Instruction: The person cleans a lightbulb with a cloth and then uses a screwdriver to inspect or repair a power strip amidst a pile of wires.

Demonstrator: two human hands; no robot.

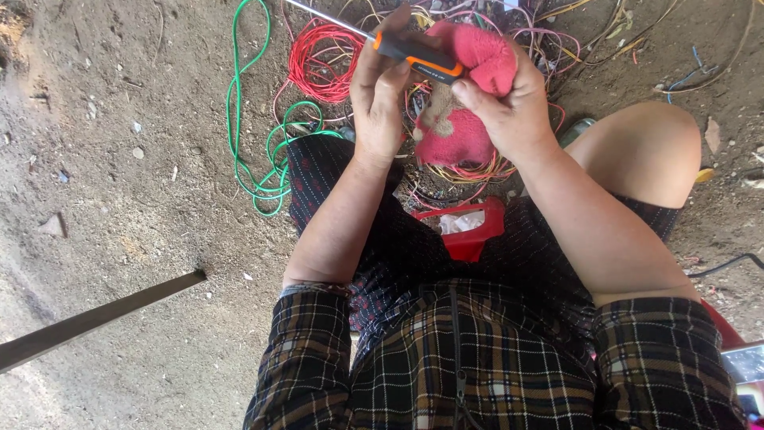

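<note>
Left hand (378,103) grips screwdriver (418,60); right hand (509,107) clenched on pink cloth (481,56), over wires (318,60).

We hold both forearms forward over our lap, left hand (380,95) curled with fingers closed, right hand (505,103) clenched beside it, wrists slightly bent.

The wire tangle (477,48) lies on the dirt floor (119,199), beyond the person's knees. Above it the left hand (378,95) and right hand (509,111) meet, the screwdriver (418,57) across both, the glove (469,135) in the right. Left of the tangle trails a looped cable (255,159); nearer than it, on the lap, sits a small tray (469,231). Far left of it lies a bar (95,318).
</note>
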